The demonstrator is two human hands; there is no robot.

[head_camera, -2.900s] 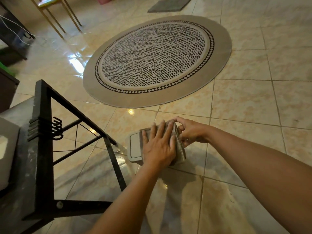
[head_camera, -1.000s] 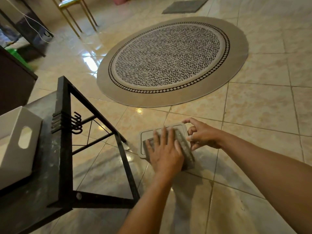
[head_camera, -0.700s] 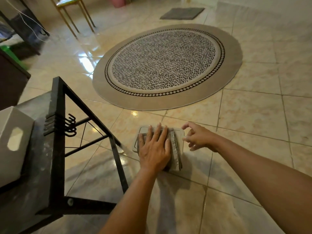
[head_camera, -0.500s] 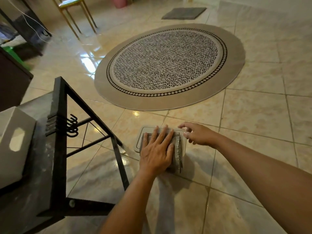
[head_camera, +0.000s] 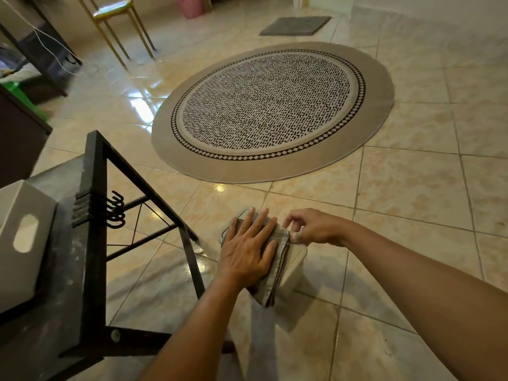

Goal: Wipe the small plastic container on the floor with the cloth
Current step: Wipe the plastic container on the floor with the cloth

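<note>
A small grey plastic container [head_camera: 294, 265] with a lid sits on the tiled floor in the lower middle. A folded grey cloth [head_camera: 275, 273] lies over most of its top and hangs past the near edge. My left hand [head_camera: 247, 248] lies flat on the cloth with fingers spread, pressing it onto the lid. My right hand [head_camera: 313, 226] holds the container's far right edge with curled fingers. The left part of the lid is hidden under the hand and cloth.
A black metal frame [head_camera: 93, 243] stands close on the left, its leg next to the container. A grey bin [head_camera: 22, 243] sits at the far left. A round patterned rug [head_camera: 269, 111] lies beyond. A chair [head_camera: 115, 26] and a dark mat [head_camera: 295, 25] are far back.
My left hand has slid the cloth across the lid, and the cloth now hangs over the container's near edge. My right hand has gripped the container's right edge more tightly.
</note>
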